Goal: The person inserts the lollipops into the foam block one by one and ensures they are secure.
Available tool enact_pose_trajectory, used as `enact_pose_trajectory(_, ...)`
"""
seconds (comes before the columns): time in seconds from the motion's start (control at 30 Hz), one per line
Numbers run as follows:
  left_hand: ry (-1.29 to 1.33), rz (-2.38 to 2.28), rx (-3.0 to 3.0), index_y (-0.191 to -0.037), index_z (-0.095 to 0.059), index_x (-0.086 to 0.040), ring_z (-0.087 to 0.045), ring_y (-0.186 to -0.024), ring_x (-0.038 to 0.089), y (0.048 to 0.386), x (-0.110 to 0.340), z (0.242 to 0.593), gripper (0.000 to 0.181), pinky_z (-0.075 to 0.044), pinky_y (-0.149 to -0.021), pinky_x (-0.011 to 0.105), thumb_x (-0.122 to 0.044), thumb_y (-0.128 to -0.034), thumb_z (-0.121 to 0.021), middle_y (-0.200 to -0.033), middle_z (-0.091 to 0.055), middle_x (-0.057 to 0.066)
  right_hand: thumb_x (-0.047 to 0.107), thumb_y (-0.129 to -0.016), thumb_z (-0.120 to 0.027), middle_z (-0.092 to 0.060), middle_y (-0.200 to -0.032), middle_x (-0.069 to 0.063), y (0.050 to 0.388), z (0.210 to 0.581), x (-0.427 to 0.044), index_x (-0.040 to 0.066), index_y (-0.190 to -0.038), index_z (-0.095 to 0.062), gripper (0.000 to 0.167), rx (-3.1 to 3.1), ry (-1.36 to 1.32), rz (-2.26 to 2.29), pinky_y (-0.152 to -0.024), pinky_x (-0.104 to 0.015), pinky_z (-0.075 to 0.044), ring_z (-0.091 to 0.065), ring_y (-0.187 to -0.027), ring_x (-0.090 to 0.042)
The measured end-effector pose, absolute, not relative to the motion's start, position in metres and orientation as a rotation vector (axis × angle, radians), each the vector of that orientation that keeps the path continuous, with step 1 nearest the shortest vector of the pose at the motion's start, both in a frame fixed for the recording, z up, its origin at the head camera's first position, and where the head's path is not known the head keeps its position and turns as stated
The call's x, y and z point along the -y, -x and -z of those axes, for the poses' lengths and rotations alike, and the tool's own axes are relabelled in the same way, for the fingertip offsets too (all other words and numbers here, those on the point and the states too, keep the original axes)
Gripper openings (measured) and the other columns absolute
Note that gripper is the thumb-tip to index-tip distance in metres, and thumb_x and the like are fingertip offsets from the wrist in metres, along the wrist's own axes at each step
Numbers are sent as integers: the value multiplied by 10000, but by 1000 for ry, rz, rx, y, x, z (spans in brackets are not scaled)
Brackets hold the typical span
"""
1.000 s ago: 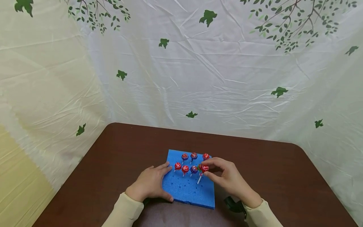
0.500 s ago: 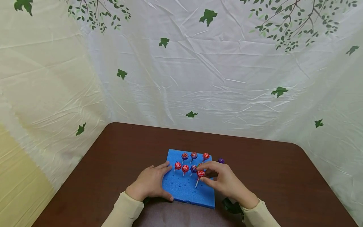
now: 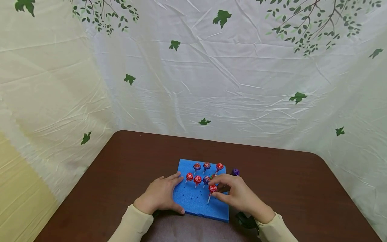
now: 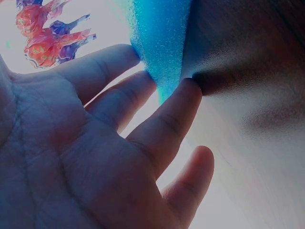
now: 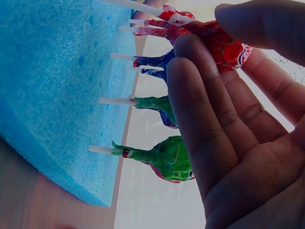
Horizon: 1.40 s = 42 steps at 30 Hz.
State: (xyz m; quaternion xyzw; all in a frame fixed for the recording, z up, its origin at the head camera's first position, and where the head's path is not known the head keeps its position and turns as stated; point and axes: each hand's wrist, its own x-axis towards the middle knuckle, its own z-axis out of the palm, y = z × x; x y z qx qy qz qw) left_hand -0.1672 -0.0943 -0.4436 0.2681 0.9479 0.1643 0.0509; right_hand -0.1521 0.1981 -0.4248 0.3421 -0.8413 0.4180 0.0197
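Observation:
A blue foam board [image 3: 199,201] with small holes lies on the table, several wrapped lollipops standing in its far half by their white sticks. My right hand [image 3: 239,193] pinches the wrapped head of a red lollipop [image 3: 213,189] between thumb and fingers, over the board's right side. Its white stick points down at the foam; whether the tip is in a hole I cannot tell. In the right wrist view, a green-wrapped lollipop [image 5: 174,157] stands near those fingers. My left hand [image 3: 161,195] rests against the board's left edge, fingers spread, thumb at the front corner.
A purple lollipop [image 3: 235,172] shows just beyond the right hand, off the board's right edge. The brown table [image 3: 145,151] runs back to a white cloth [image 3: 196,84] printed with leaves. A dark wrist device [image 3: 246,220] sits below the right wrist.
My right hand has moved nearer and slightly left with the red lollipop, whose stick stands more upright. The purple lollipop has come into view behind it. The left hand stays put.

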Motion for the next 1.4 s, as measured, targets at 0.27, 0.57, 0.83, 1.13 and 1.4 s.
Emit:
enact_pose_trajectory(0.27,-820,-501,-2888,-1441,-550,-113,-501,-1326,273,167,94,445,1068,-349,-1082,576,-665,-576,-848,-1527,-444,90,26,-827,-808,-666,-1059,43,152,423,-199,88,-1146,-701,343,2616,-1069,-1314,-720,-308,-592,-681,-833,-111)
enact_pose_trajectory(0.57,-814,-495,-2891,-1446,-546,-123,-502,-1326,270,169,94,446,1074,-345,-1086,573,-679,-576,-841,-1533,-438,80,73,-856,-796,-672,-1055,55,153,425,-199,130,-1158,-704,322,2611,-1081,-1333,-728,-306,-591,-682,-839,-109)
enact_pose_trajectory(0.83,-825,-488,-2895,-1446,-546,-123,-508,-1321,271,169,95,446,1072,-345,-1085,574,-682,-579,-838,-1533,-438,78,63,-861,-786,-676,-1064,46,153,425,-198,124,-1172,-698,329,2597,-1092,-1354,-728,-310,-592,-690,-845,-114)
enact_pose_trajectory(1.13,-836,-490,-2901,-1437,-553,-113,-517,-1311,273,168,95,446,1070,-349,-1081,575,-677,-576,-844,-1526,-446,85,105,-874,-785,-679,-1047,44,153,427,-199,125,-1161,-705,299,2593,-1106,-1378,-713,-323,-595,-690,-841,-116)
enact_pose_trajectory(1.4,-836,-484,-2903,-1446,-545,-125,-510,-1319,262,169,96,450,1081,-353,-1081,571,-699,-576,-831,-1535,-435,75,120,-867,-794,-676,-1031,65,151,429,-197,94,-1145,-717,289,2643,-1089,-1349,-717,-315,-591,-668,-834,-106)
